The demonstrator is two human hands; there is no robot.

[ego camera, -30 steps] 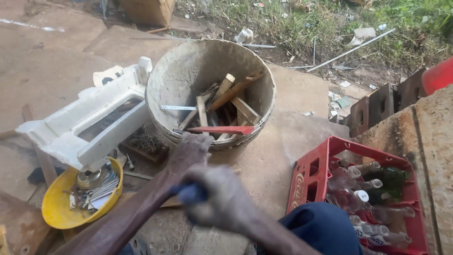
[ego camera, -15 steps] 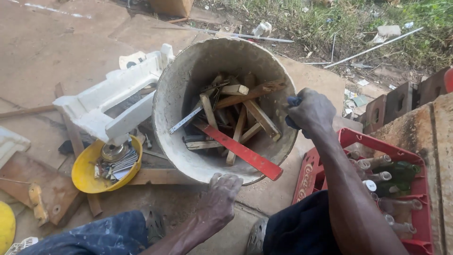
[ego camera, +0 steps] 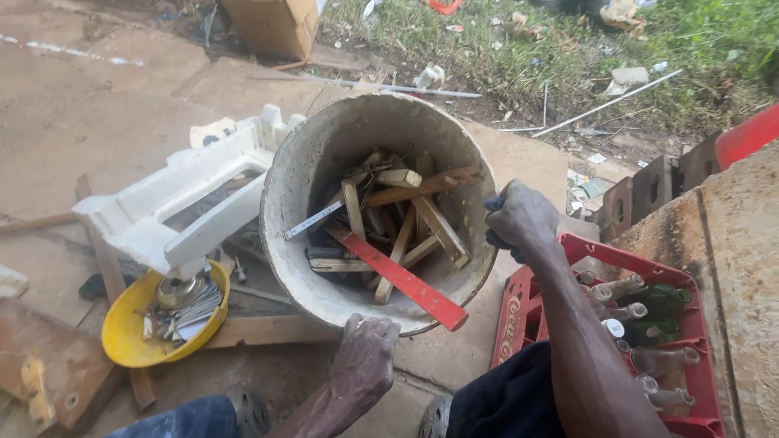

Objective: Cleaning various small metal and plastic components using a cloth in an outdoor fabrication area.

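Left hand (ego camera: 365,349): fingers curled over the near rim of the bucket (ego camera: 280,203), gripping it; the forearm runs out of frame at the bottom edge.
Right hand (ego camera: 519,217): closed on the bucket's right rim, with a dark blue object pressed between fingers and rim; what that object is cannot be made out.
Bucket: grimy, pale, tilted toward the camera on the concrete ground, between both hands.
Contents: wooden offcuts (ego camera: 426,227), a red level (ego camera: 398,277) jutting past the near rim, and a folding rule (ego camera: 312,221); deeper pieces are lost in shadow.
Yellow bowl (ego camera: 122,328): left of the bucket, holding small metal parts too jumbled to identify.
White foam block (ego camera: 174,211): just behind the bowl, touching the bucket's left side.
Red crate (ego camera: 527,316): right of the bucket, holding empty glass bottles (ego camera: 641,312); partly hidden by the right arm and cut off at the bottom.
Cardboard box (ego camera: 272,24): far edge, top cropped.
Change: half a second ago the left hand hung short of the rim; now it clasps it. The right hand holds as before.
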